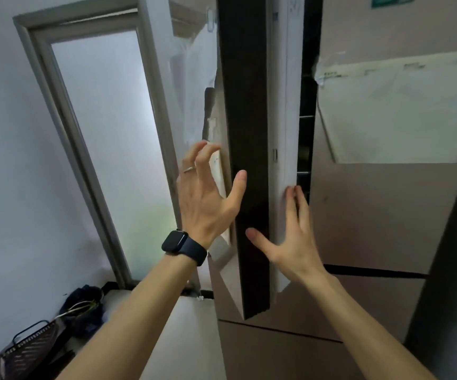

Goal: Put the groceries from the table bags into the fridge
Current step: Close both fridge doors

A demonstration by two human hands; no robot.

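Splayed hands (205,198) (290,242) flank ajar, dark-edged fridge door (245,105).

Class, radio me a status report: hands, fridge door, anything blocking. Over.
Left hand open, thumb on fridge door edge. Right hand open, fingertips at door's inner side. Door ajar, hands empty, nothing visibly blocking.

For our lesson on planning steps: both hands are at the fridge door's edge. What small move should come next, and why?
Probably swing the fridge door wider. It stands only ajar, showing a narrow dark gap; the left hand and right hand flank its edge, both empty, so nothing fits in yet.
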